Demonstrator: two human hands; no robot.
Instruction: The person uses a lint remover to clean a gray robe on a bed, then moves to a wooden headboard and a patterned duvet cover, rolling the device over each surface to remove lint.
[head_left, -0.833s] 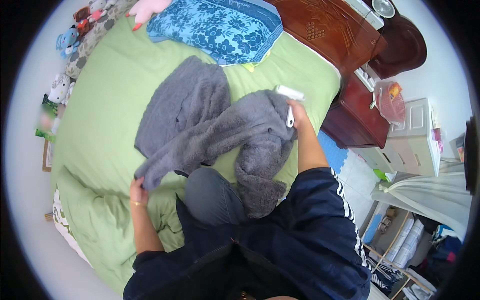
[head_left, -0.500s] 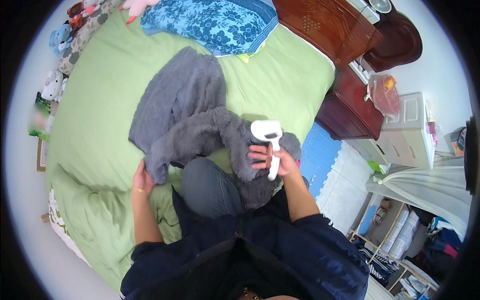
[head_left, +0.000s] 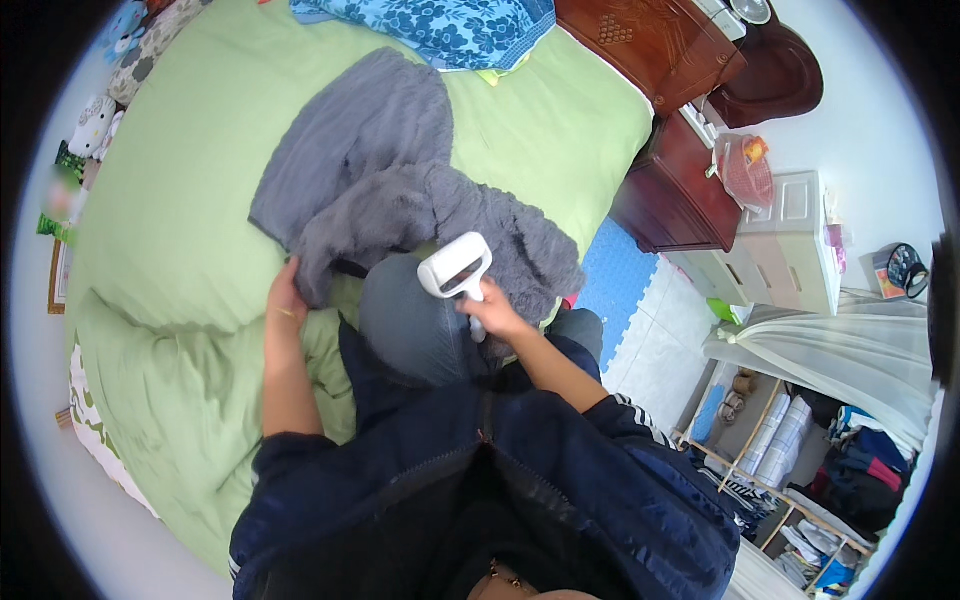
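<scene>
White plush toy [head_left: 93,126]: sat at the far left, beside the bed.
Green sheet [head_left: 175,180]: covered the bed, rumpled near the person.
Left hand [head_left: 287,292]: at the near end of the gray fleece; fingers partly hidden, so whether it gripped could not be told.
Gray fleece [head_left: 365,125]: lay bunched on the green sheet.
Blue flowered cloth [head_left: 440,32]: lay beyond the gray fleece.
White tool [head_left: 455,266]: held above the knee, head tilted up.
Right hand [head_left: 493,312]: closed around its handle.
Colored packet [head_left: 889,277]: far right, lettering too small to read.
</scene>
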